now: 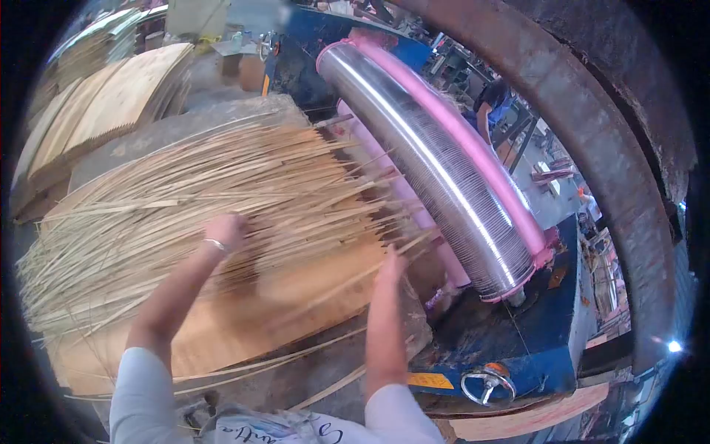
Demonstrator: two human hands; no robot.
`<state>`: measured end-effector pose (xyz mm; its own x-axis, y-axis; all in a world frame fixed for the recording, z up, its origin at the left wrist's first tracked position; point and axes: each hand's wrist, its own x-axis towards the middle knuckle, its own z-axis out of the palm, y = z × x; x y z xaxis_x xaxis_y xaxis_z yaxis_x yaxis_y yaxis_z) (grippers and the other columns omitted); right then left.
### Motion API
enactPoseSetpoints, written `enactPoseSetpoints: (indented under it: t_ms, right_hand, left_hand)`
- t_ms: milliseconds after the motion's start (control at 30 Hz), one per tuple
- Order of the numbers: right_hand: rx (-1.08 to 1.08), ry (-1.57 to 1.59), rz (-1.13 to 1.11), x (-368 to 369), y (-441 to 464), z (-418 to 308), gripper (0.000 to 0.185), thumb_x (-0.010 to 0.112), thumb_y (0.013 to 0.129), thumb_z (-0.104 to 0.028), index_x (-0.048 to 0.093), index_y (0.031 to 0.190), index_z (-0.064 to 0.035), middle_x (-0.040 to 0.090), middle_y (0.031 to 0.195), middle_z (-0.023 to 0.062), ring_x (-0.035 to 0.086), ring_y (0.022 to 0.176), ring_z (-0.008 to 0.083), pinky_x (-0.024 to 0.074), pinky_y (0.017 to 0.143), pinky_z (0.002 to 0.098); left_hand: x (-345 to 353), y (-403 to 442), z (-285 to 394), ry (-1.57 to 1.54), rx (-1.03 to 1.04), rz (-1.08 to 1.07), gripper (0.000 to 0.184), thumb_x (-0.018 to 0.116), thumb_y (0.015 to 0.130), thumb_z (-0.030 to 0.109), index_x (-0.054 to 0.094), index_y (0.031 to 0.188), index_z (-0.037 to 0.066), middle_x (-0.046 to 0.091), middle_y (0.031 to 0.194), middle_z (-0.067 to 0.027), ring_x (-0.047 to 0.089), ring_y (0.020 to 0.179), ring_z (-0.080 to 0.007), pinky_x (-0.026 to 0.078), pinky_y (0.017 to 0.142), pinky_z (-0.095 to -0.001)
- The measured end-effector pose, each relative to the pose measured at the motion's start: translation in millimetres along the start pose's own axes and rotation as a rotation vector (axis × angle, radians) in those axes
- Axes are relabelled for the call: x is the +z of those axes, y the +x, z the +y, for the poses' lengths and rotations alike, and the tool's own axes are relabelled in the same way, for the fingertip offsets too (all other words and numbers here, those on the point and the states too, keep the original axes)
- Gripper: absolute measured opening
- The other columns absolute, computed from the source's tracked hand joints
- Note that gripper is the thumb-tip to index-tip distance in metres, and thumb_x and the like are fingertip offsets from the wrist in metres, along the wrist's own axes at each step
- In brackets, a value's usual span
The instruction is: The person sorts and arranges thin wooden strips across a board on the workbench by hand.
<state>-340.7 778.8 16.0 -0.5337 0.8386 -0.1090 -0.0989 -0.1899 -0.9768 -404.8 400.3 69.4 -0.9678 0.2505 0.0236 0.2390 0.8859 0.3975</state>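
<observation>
A wide layer of thin wood strips [170, 196] lies across a smooth sheet of wood veneer [325, 285], their ragged ends toward the rollers. My left hand [228, 231], with a bracelet at the wrist, is over the middle of the strips. Motion blurs its fingers, and whether it grips any strips is hidden. By the veneer's right edge, my right hand [392, 260] appears closed around a thin wood strip [344, 280] that slants down to the left over the bare veneer.
Right of the stack, a machine carries a grooved metal roller [436, 174] between pink rollers [473, 148]. A handwheel [488, 386] sits on its blue frame [518, 333]. Curved veneer sheets [111, 96] are piled at upper left. A rusty curved beam [592, 118] arches overhead. Another person [492, 103] is beyond the machine.
</observation>
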Motion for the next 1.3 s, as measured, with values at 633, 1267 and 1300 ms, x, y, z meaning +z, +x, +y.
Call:
enactPoseSetpoints:
  t_ms: [633, 1267, 1300]
  right_hand:
    - [0.962, 0.212, -0.875, 75, -278, 101, 0.040, 0.054, 0.082, -0.027, 0.043, 0.113, -0.0030, 0.048, 0.110, 0.0164, 0.047, 0.102, 0.0268, 0.0416, 0.085, 0.0412]
    - [0.839, 0.080, -0.647, 51, -273, 46, 0.020, 0.052, 0.083, -0.028, 0.053, 0.084, -0.0081, 0.056, 0.075, 0.0032, 0.054, 0.064, 0.0122, 0.0451, 0.049, 0.0238]
    - [0.789, 0.036, -0.653, 44, -256, 45, 0.020, 0.050, 0.084, -0.029, 0.052, 0.083, -0.0091, 0.055, 0.074, 0.0025, 0.053, 0.063, 0.0114, 0.0431, 0.047, 0.0242]
  left_hand:
    - [-26, -141, -89, 0.049, 0.015, 0.024, 0.043, 0.063, 0.065, 0.030, 0.052, 0.103, 0.012, 0.049, 0.107, -0.0110, 0.044, 0.102, -0.0308, 0.038, 0.084, -0.0407]
    - [-39, -53, -112, 0.299, -0.101, -0.220, 0.032, 0.045, 0.082, 0.033, 0.055, 0.089, 0.003, 0.060, 0.086, -0.0179, 0.056, 0.083, -0.0334, 0.044, 0.071, -0.0424]
    - [-56, -55, -71, 0.311, -0.110, -0.254, 0.030, 0.045, 0.082, 0.031, 0.055, 0.090, 0.004, 0.060, 0.086, -0.0175, 0.056, 0.084, -0.0327, 0.044, 0.071, -0.0420]
